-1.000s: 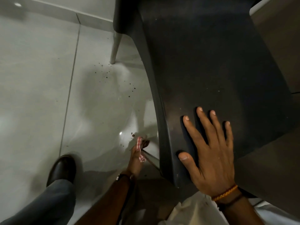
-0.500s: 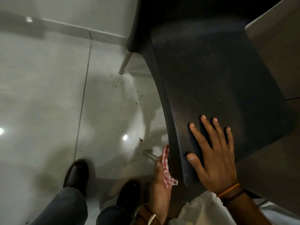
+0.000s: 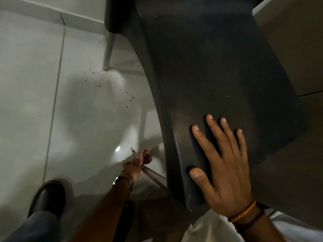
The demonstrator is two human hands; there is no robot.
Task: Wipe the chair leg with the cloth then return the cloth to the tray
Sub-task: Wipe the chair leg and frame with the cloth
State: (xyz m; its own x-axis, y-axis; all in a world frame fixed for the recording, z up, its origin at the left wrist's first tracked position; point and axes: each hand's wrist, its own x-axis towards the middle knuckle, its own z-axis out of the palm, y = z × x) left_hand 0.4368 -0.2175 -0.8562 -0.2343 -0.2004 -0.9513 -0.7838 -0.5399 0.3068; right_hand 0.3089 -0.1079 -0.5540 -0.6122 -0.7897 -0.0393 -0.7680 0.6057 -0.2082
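Observation:
A dark grey chair seat point(image 3: 218, 81) fills the upper right of the view. My right hand point(image 3: 225, 165) lies flat on its near corner, fingers spread, holding nothing. Below the seat's edge, my left hand point(image 3: 133, 167) reaches down to the floor end of the near metal chair leg point(image 3: 155, 179). It is closed on a red-and-white cloth point(image 3: 144, 157), pressed against the leg. The tray is out of view.
Another metal leg point(image 3: 108, 48) stands on the pale tiled floor point(image 3: 31, 84) at the back. Dark specks are scattered on the tiles near it. My black shoe point(image 3: 48, 196) is at the bottom left. A light wooden surface point(image 3: 297, 49) borders the chair on the right.
My left hand has gone from near the top of the leg, by the seat edge, down to its floor end with the cloth. My right hand stays flat on the seat.

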